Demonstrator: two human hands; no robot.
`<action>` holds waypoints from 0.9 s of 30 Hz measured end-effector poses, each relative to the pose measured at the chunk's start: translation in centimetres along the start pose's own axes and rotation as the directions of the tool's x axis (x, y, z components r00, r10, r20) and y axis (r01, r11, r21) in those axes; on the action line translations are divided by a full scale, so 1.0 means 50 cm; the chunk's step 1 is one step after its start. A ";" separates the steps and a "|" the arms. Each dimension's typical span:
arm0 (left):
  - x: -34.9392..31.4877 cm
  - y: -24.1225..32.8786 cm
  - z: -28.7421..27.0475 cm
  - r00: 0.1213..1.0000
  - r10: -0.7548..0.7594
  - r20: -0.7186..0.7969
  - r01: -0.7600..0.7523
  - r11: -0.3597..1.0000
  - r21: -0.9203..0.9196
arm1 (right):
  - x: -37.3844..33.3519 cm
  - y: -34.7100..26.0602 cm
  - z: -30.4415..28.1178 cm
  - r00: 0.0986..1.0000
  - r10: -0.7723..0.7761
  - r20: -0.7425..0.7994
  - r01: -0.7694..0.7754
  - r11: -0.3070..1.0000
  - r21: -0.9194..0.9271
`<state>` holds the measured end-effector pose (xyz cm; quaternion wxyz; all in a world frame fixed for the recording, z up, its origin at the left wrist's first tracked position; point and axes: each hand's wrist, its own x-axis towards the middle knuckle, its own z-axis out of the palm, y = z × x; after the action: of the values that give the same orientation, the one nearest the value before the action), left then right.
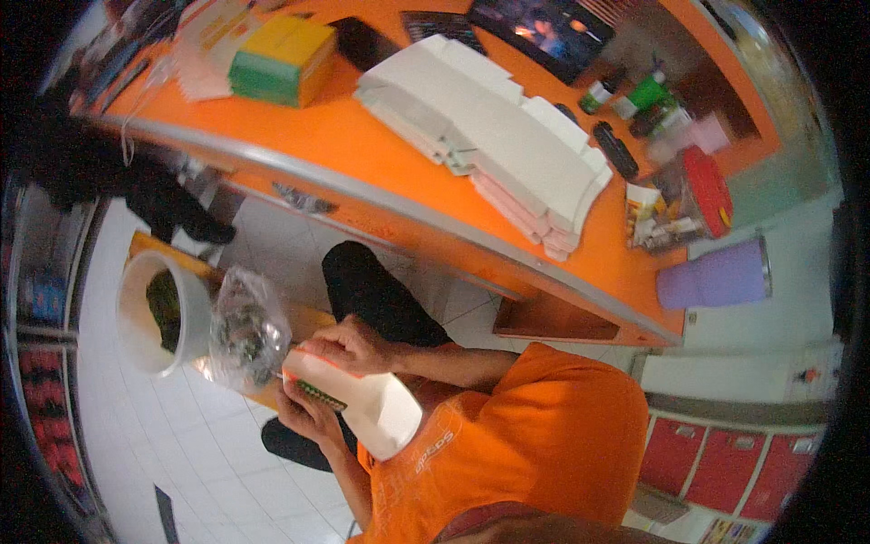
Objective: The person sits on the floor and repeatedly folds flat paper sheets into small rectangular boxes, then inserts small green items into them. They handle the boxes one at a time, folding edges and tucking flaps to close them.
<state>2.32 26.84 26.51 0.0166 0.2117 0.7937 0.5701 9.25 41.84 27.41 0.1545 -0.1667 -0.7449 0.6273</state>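
Evidently the white paperboard carton (370,404) sits between the two hands, with the right grip (352,346) closed over its upper edge and the left grip (308,415) clasped around its lower left end; a green strip (321,395) shows between them, and the carton's wide, open end tilts toward the orange shirt (544,435). Just beyond the fingers is a clear plastic bag (246,331), so close that I cannot tell whether it touches the carton; past that stands a white bucket (130,313) with something dark green inside. The worktop (335,122), with its metal edge trim (362,194), runs slantwise well above the hands, and a dark-clad knee (367,281) occupies the gap between; room is tight on the bag side and on the shirt side, while bare tiled floor (213,435) opens out toward the lower left; stacked white cartons (489,118) reach close to the worktop's front edge, well apart from either grip.
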 end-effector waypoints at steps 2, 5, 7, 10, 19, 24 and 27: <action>-0.024 0.021 -0.003 0.999 -0.023 -0.050 0.024 0.999 0.027 | -0.025 -0.015 -0.010 0.999 -0.032 0.016 0.031 0.998 0.049; -0.021 0.054 0.017 0.983 0.061 -0.173 -0.076 0.994 -0.081 | -0.048 -0.016 -0.024 0.993 -0.072 0.095 0.052 0.978 0.203; -0.028 0.015 0.006 0.991 -0.009 -0.135 0.014 0.999 0.032 | -0.068 0.034 -0.034 0.972 -0.022 0.235 -0.018 0.986 0.167; -0.044 0.026 -0.002 0.992 -0.127 -0.024 0.127 0.992 -0.015 | -0.090 0.051 -0.046 0.970 -0.019 0.244 0.000 0.997 0.078; -0.128 0.005 -0.082 0.899 -0.227 0.374 0.253 0.967 -0.022 | -0.145 0.011 -0.069 0.947 0.088 0.308 -0.087 0.996 -0.017; -0.147 0.049 -0.053 0.916 -0.313 0.252 0.352 0.927 -0.130 | -0.166 0.074 -0.058 0.971 -0.064 0.231 0.063 0.998 0.013; -0.145 0.052 -0.041 0.889 -0.329 0.318 0.416 0.871 -0.261 | -0.149 0.044 -0.092 0.959 0.022 0.281 0.002 0.996 -0.086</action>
<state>9.16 23.10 28.03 0.2666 0.1213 0.7064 0.6444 18.08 42.94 25.86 0.0363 -0.0858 -0.7845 0.6130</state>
